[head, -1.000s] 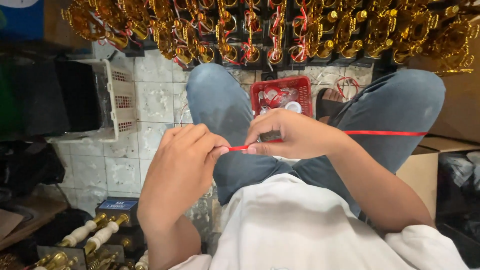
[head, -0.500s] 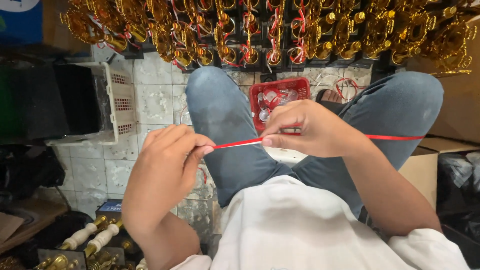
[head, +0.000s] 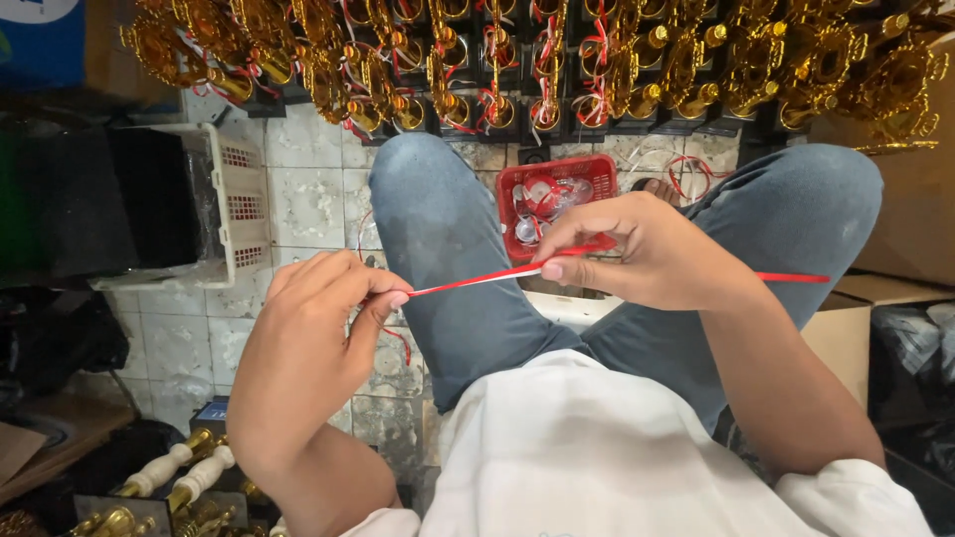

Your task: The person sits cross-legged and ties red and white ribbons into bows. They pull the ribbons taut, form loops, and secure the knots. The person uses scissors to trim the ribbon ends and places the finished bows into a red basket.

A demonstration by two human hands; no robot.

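A thin red ribbon (head: 477, 279) is stretched taut between my two hands, above my lap in blue jeans. My left hand (head: 308, 348) pinches its left end between thumb and forefinger. My right hand (head: 637, 249) grips the ribbon further along, and the rest runs on past my wrist to the right (head: 791, 277). A loose red loop of ribbon hangs below my left hand. Just beyond my right hand a small red basket (head: 557, 189) holds clear round pieces and red ribbon bits.
Rows of gold trophies with red ribbons (head: 537, 70) line the far edge on the tiled floor. A white plastic basket (head: 234, 199) lies on its side at left. More gold and white trophies (head: 179, 477) sit at lower left, a cardboard box (head: 846, 318) at right.
My hands have drawn apart, the left hand down and left, the right hand to the right, so a longer stretch of ribbon shows between them.
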